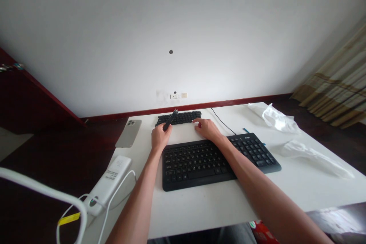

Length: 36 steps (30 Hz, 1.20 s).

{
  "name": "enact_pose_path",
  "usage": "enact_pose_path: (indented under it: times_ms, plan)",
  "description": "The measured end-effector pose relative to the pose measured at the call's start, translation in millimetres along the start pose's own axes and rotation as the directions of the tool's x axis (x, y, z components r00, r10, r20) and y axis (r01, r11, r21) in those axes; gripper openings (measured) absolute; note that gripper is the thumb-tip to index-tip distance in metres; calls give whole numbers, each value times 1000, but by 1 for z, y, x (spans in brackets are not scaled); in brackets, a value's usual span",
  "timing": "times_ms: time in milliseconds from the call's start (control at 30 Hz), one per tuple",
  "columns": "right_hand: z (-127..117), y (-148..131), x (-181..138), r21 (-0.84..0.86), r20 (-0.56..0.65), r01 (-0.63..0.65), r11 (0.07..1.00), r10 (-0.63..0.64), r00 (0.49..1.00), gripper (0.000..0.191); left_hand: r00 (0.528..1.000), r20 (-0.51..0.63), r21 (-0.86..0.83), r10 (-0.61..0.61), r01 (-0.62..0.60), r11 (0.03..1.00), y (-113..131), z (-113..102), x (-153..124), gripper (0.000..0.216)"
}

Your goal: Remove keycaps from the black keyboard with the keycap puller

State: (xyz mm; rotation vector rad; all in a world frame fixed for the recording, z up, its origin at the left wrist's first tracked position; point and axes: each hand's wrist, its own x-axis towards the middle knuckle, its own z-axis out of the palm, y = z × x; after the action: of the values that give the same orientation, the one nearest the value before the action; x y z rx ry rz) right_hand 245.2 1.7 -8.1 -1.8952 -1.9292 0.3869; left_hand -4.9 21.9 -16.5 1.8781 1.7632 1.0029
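Note:
My left hand (160, 135) is closed around a slim black stick-like tool (170, 119) that points up and right over a small black keyboard or key panel (185, 116) at the far side of the white table (200, 206). My right hand (206, 127) rests palm down just in front of that small panel, fingers stretched out toward it. A large black keyboard (217, 160) with a cable lies under both forearms, closer to me.
A phone (128, 133) lies face down at the left, and a white power bank (110, 183) with white cables sits at the near left edge. Crumpled clear plastic bags (278, 119) lie at the right. A blue pen (246, 130) is behind the keyboard.

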Motion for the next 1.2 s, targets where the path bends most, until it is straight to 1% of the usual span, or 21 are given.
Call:
enact_pose_path:
  times_ms: [433,567,733,833,1067,1200]
  plan:
    - [-1,0,0,-28,20,0,1000,1,1000,42,1000,4,-13,1,0,1000,0,0,0,27]
    - [-2,-3,-1,-36,8,0,999,0,1000,46,1000,4,-17,-4,4,1000,0,-1,0,26]
    - [-4,-16,-6,-44,-35,71,997,-73,997,50,1000,6,-15,-3,3,1000,-1,0,0,26]
    - [-4,-20,-9,-43,-23,93,995,-94,995,49,1000,3,-8,-2,3,1000,-2,0,0,26]
    - [-9,-19,-10,-33,-12,73,997,-74,997,46,1000,-1,0,-2,2,1000,-1,0,0,27]
    - [-10,-26,-14,-37,55,131,991,-128,990,50,1000,-2,-2,-4,4,1000,-1,0,0,26]
